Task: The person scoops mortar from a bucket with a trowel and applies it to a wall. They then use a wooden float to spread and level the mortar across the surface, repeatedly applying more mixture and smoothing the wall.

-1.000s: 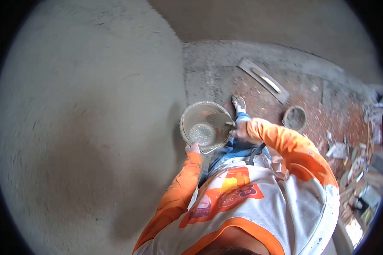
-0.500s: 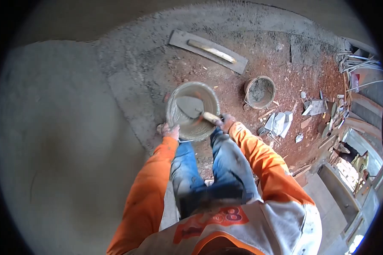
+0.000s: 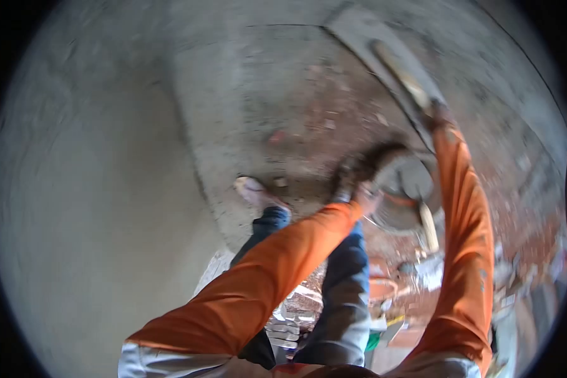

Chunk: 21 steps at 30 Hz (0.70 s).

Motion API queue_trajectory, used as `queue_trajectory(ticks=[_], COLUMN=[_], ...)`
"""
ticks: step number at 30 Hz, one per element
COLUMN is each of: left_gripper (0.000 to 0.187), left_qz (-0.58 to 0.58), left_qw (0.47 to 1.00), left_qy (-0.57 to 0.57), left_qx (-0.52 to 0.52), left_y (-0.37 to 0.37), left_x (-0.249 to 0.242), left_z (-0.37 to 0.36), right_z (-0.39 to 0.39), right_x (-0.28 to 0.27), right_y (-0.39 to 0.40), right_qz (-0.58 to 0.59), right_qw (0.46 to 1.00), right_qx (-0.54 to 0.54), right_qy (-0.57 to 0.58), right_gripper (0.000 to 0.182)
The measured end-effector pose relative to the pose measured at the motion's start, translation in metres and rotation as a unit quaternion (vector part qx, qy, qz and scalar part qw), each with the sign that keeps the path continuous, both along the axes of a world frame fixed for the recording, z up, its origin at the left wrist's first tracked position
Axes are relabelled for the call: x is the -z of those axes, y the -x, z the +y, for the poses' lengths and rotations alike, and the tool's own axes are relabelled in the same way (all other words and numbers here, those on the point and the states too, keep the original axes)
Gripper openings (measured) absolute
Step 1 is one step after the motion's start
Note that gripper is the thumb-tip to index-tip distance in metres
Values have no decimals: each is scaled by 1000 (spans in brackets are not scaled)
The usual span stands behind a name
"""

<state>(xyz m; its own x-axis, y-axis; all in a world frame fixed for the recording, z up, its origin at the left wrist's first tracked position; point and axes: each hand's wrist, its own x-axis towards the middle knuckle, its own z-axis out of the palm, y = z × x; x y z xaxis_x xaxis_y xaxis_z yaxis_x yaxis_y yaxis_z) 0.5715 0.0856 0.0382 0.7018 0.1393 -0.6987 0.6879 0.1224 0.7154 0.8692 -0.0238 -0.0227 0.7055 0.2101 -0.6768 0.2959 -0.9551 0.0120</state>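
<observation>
Writing: none legible; motion blur softens the whole view. Left hand (image 3: 366,196), at the end of an orange sleeve, is clamped on the near rim of the round mortar pan (image 3: 402,189), which is held low over the red, rubble-strewn floor (image 3: 321,126). A trowel (image 3: 426,223) with a pale handle lies in the pan. Right hand (image 3: 440,116) is closed around the pale handle of the long grey float (image 3: 384,60) lying on the floor; exact finger positions cannot be told. Smooth grey plastered wall (image 3: 94,189) fills the left side. One shoe (image 3: 253,191) stands on the grey cement strip.
</observation>
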Motion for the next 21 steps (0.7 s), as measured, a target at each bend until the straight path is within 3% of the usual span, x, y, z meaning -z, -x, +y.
queue_trajectory(ticks=[1,2,3,4,5,6,10,12,15,16,17,19,21], left_gripper=[20,24,29,35,40,44,53,56,52,47,44,46,43], left_qz=[113,70,7,32,58,69,82,36,-119,-70,17,67,114], left_qw=[978,992,999,997,988,989,983,987,973,981,976,972,916], left_qy=[-29,-11,-2,-6,-65,-54,-96,-117,-197,-172,-158,-136,-287], left_qx=[174,102,44,64,127,119,134,107,14,50,150,182,254], left_y=[-5,20,23,26,25,25,23,30,62,87,105,171,219], left_x=[-13,12,6,6,-2,-1,-9,-22,-77,-94,-130,-186,-254], left_z=[16,6,10,11,15,15,19,37,93,117,155,213,264], right_z=[-7,-11,-20,18,-10,-5,82,136,230,267,305,369,436], right_x=[46,65,67,-11,16,4,-131,-193,-251,-274,-296,-318,-337], right_y=[-11,-10,-14,-9,-16,-33,-71,-66,-10,19,48,121,199], right_qz=[64,-17,-46,-95,-159,-172,-235,-266,-246,-236,-226,-177,-83], right_qw=[996,997,997,989,979,977,960,896,854,842,830,801,732], right_qx=[58,66,13,74,28,0,-33,-92,-90,-84,-79,-81,-50], right_qy=[-13,-34,-60,-90,-124,-124,-144,-343,-450,-478,-505,-566,-674], right_gripper=[40,37,37,37,38,39,51,48,44,44,44,48,53])
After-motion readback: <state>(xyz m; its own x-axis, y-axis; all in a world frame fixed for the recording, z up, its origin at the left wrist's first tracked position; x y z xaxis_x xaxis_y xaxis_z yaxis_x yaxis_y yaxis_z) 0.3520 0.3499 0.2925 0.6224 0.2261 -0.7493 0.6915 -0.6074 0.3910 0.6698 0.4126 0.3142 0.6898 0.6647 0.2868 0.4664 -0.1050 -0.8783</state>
